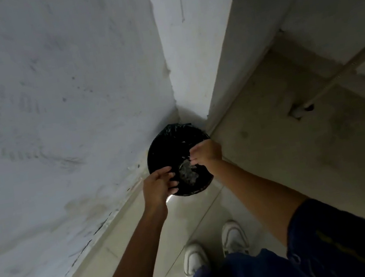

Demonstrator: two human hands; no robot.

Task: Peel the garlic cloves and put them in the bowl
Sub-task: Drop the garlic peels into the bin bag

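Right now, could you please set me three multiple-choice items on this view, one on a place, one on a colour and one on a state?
1. Where does the bin stand?
A. in the corner where two walls meet
B. on a table
C. between the shoes

2. What colour is the liner in the bin?
A. white
B. black
C. blue

3. How are the two hands placed?
A. both hang at the person's sides
B. both rest on the wall
C. both reach over the bin's opening

Answers:
1 A, the bin sits on the floor at the foot of the wall corner.
2 B, the bag over its rim is black.
3 C, the left hand and the right hand are above the opening, over a greyish heap of scraps. Whether either hand holds anything is too small to tell.
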